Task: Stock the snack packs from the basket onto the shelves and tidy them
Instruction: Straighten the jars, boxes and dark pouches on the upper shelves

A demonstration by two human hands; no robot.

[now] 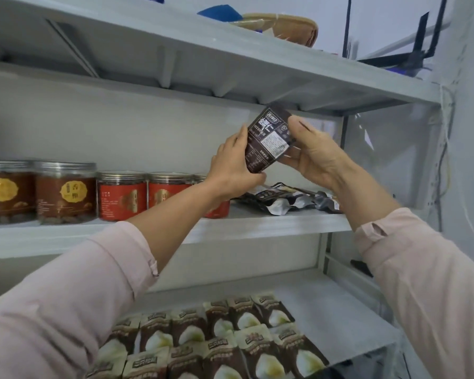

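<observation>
Hands meet at centre frame around one dark pack (267,140), held clear above the middle shelf (271,222). Our left hand (231,170) cups its lower left edge, fingers curled behind and thumb beneath. Our right hand (315,157) pinches the right side, thumb flat on the printed face. We keep it upright with the label toward us, likely to check which way it faces before laying it down.

Below it, right of centre, a pile (282,199) of like packs lies flat and overlapping on that shelf, just right of the jars (121,198), so this one probably belongs there. The pile looks ragged and would want squaring afterwards.

At lower centre, pale packs (222,337) sit in neat rows on the bottom shelf (326,302). A woven tray (282,27) at top centre may be the basket; from this low angle we cannot be sure.
</observation>
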